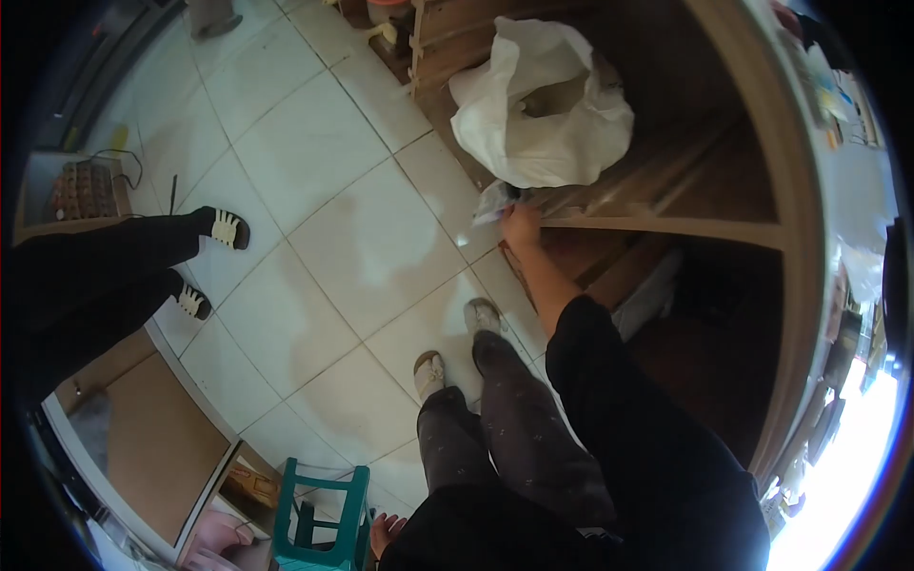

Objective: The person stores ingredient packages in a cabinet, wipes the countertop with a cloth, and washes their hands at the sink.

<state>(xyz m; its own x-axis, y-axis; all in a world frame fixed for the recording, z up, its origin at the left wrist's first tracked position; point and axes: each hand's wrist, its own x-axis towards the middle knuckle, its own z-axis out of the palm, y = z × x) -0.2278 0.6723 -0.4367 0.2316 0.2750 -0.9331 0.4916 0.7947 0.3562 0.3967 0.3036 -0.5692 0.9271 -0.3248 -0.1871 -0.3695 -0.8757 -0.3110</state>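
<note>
My right hand [521,226] reaches out beside the wooden shelf, its fingers closed on a small clear plastic bag [490,204]. Something dark shows at the bag's upper end, too small to name. Just beyond that hand, a large white sack [543,143] with its mouth open sits on the slatted shelf [657,211]. Low in the view, my left hand [384,533] hangs beside a green plastic stool [322,514]. Its fingers are loosely bent and apart, with nothing seen in them; part of the hand is hidden by my dark clothing.
Another person's legs and sandals [228,228] are on the left. Pale floor tiles [352,247] lie between us. A brown cabinet [157,447] stands at lower left, with egg trays [84,190] farther up. Under the shelf is a dark compartment [705,324] holding a pale bag.
</note>
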